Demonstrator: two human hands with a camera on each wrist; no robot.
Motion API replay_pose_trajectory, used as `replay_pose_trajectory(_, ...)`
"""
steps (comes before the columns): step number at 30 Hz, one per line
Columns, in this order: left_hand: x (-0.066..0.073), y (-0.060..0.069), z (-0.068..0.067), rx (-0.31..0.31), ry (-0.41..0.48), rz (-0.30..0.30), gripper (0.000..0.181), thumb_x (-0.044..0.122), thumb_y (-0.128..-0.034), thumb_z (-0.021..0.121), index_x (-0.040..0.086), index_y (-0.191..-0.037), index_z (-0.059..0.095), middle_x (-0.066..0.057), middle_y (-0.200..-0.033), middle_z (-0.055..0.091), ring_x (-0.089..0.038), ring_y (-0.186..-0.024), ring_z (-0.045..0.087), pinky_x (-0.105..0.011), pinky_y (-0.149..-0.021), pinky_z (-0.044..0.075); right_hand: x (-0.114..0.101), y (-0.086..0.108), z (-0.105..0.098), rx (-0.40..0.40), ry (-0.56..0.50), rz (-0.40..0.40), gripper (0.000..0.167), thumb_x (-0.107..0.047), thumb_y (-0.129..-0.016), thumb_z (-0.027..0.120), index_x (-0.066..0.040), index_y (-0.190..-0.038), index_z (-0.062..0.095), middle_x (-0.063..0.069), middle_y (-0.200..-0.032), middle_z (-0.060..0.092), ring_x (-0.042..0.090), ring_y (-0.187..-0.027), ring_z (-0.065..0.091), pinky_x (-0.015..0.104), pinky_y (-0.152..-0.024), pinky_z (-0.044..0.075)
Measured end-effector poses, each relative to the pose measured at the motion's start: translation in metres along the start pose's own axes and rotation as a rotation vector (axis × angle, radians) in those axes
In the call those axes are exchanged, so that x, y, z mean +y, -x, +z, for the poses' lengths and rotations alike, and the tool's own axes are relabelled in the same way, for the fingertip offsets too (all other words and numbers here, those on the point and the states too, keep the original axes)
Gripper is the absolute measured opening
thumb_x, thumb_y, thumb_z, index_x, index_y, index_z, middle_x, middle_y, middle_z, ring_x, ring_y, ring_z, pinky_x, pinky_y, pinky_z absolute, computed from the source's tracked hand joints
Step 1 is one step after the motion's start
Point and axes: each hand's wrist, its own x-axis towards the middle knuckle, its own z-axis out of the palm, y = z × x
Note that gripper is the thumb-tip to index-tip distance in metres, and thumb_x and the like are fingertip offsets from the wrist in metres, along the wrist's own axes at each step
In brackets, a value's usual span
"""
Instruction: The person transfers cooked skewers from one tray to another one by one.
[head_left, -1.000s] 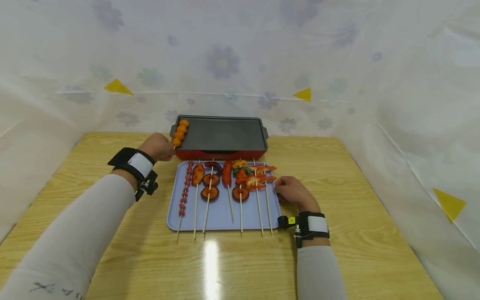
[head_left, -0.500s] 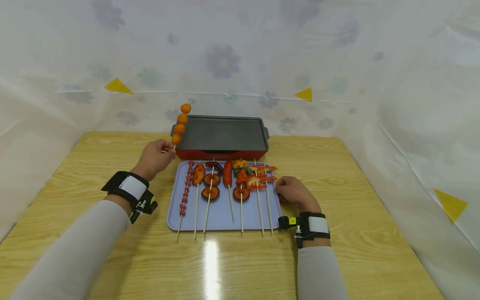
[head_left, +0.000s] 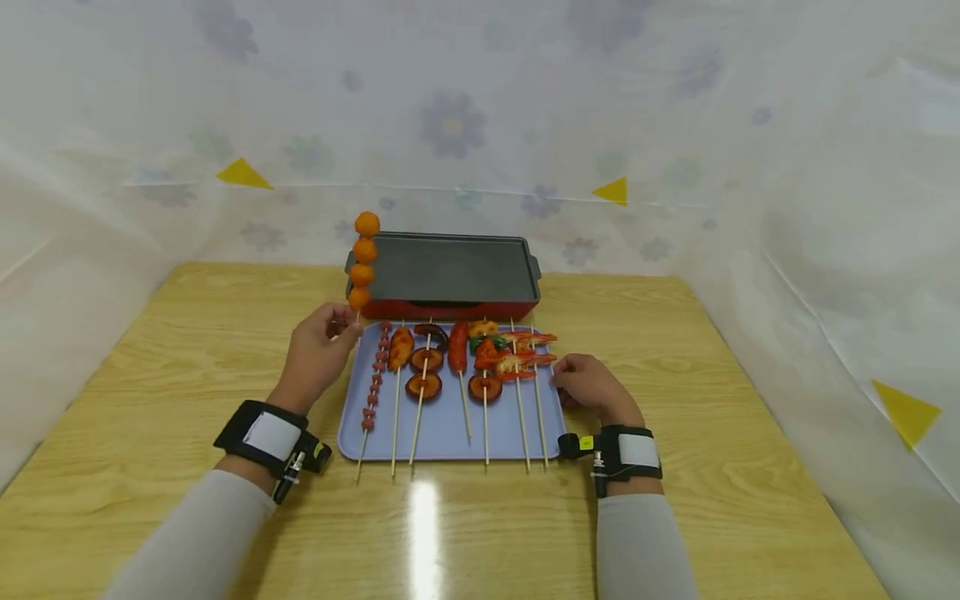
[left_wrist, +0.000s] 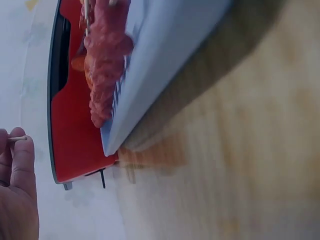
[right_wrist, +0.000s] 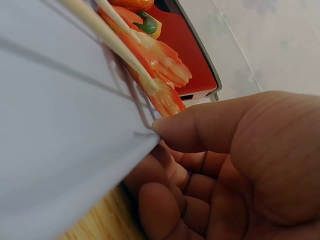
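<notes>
My left hand pinches the stick of a skewer of orange balls, held up with its balls in front of the grill's left end. In the left wrist view, the stick's end shows between thumb and finger. My right hand grips the right rim of a lavender tray, thumb on top and fingers curled beneath. Several skewers lie side by side on that tray: small red pieces at the left, a sausage in the middle, shrimp at the right.
A grill with a dark flat plate and red body stands just behind the tray. Both rest on a wood-grain table. A flowered sheet hangs behind and at the sides, with yellow triangles on it.
My left hand has lifted the skewer of orange balls off the grill's left end and drawn it back toward me, now more upright. My right hand stays at the tray's rim.
</notes>
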Motion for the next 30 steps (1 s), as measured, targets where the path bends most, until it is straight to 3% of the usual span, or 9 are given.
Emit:
replay_pose_trajectory(9, 0.014, 0.028, -0.008, 0.012, -0.043, 0.029, 0.014, 0.010, -0.0971, 0.063, -0.001, -0.106, 0.062, -0.016, -0.101, 0.064, -0.027, -0.096, 0.059, -0.048, -0.092, 0.046, -0.005, 0.000, -0.004, -0.006, 0.028, -0.003, 0.012, -0.011, -0.096, 0.057, 0.001, -0.098, 0.061, 0.011, -0.087, 0.059, 0.021, -0.072, 0.057, 0.032, -0.064, 0.049)
replay_pose_trajectory(18, 0.024, 0.051, -0.003, 0.071, -0.136, 0.030, 0.008, 0.002, -0.0929, 0.063, -0.002, -0.100, 0.063, -0.017, -0.094, 0.065, -0.031, -0.090, 0.063, -0.047, -0.083, 0.050, -0.001, -0.004, -0.004, -0.007, 0.039, 0.011, 0.013, -0.013, -0.097, 0.057, 0.000, -0.099, 0.060, 0.010, -0.087, 0.059, 0.020, -0.072, 0.057, 0.031, -0.063, 0.049)
replay_pose_trajectory(24, 0.026, 0.068, -0.004, 0.022, -0.199, -0.108, 0.011, 0.002, -0.0930, 0.063, -0.005, -0.102, 0.062, -0.019, -0.094, 0.064, -0.032, -0.088, 0.062, -0.044, -0.079, 0.051, 0.001, -0.004, -0.001, -0.013, 0.014, 0.018, 0.014, -0.013, -0.096, 0.058, 0.000, -0.099, 0.061, 0.012, -0.089, 0.060, 0.022, -0.074, 0.057, 0.031, -0.065, 0.049)
replay_pose_trajectory(30, 0.029, 0.078, -0.012, -0.106, -0.242, -0.272, 0.016, 0.005, -0.0933, 0.061, -0.007, -0.104, 0.061, -0.017, -0.092, 0.062, -0.028, -0.082, 0.058, -0.035, -0.067, 0.049, 0.003, -0.003, -0.001, -0.017, 0.008, 0.000, 0.014, -0.012, -0.096, 0.058, 0.001, -0.100, 0.061, 0.012, -0.088, 0.060, 0.021, -0.072, 0.057, 0.032, -0.064, 0.049)
